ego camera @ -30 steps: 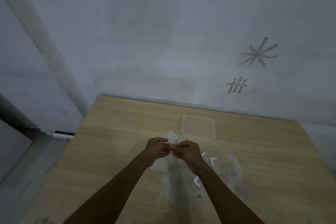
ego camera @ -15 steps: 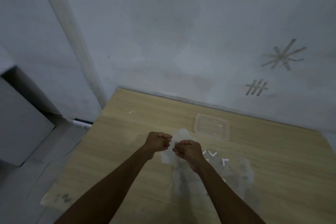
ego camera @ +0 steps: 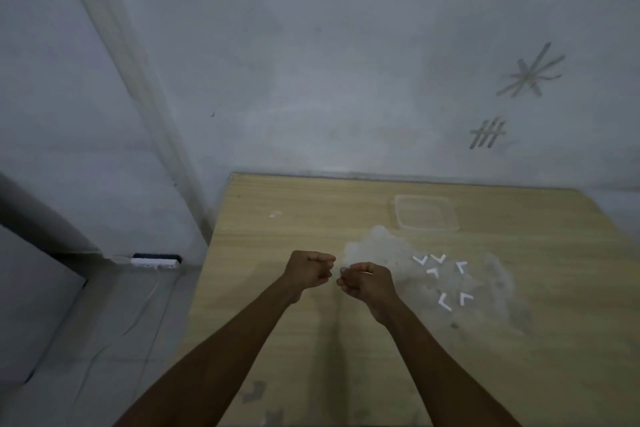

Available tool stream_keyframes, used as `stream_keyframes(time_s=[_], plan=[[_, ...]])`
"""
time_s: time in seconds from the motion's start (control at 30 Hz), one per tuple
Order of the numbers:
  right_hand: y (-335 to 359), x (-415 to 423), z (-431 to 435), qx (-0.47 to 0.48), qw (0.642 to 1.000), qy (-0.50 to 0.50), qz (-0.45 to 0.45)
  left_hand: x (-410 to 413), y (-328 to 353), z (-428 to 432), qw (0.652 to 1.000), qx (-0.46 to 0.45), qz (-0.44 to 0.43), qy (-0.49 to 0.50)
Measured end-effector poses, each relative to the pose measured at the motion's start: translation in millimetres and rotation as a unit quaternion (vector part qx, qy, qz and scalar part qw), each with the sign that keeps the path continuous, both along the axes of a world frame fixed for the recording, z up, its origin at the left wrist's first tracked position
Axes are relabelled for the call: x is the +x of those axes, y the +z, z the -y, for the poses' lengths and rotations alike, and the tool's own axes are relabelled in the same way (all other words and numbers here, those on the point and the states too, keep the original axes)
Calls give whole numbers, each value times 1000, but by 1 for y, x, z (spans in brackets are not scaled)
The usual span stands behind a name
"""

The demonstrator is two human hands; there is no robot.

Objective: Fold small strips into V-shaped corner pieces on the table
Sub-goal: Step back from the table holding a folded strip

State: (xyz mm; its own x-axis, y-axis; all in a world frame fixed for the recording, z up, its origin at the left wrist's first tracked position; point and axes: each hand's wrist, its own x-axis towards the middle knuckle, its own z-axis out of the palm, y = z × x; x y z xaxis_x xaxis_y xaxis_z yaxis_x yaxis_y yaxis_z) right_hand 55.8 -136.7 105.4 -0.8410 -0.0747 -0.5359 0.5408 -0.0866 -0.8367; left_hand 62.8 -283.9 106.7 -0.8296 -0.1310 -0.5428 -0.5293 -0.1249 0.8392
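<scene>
6 folded pieces point(ego camera: 440, 279) are laid on the table point(ego camera: 277, 288). Both hands' fingers are curled; any held strip cannot be seen. Another fold is judged next.

Bare light wooden tabletop point(ego camera: 277, 288) lies open at nine o'clock of the two curled hands. At two o'clock, six small white V-shaped folded pieces point(ego camera: 440, 274) scatter across a pale smudged patch. At one o'clock, a clear shallow plastic tray point(ego camera: 453, 215) blocks the way.
</scene>
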Motion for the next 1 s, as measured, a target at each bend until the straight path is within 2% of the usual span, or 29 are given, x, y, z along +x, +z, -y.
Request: stream_keyframes(time_s=[0.3,0.67,1.0], plan=[[-6,57,39,-4,997,-72,15,42,-5,32,1000,-5,22,-4],[-16,96,53,-14,998,-62,29,81,-7,45,999,-36,40,9],[-38,121,90,24,996,-64,56,102,-28,91,995,-49,71,-58]])
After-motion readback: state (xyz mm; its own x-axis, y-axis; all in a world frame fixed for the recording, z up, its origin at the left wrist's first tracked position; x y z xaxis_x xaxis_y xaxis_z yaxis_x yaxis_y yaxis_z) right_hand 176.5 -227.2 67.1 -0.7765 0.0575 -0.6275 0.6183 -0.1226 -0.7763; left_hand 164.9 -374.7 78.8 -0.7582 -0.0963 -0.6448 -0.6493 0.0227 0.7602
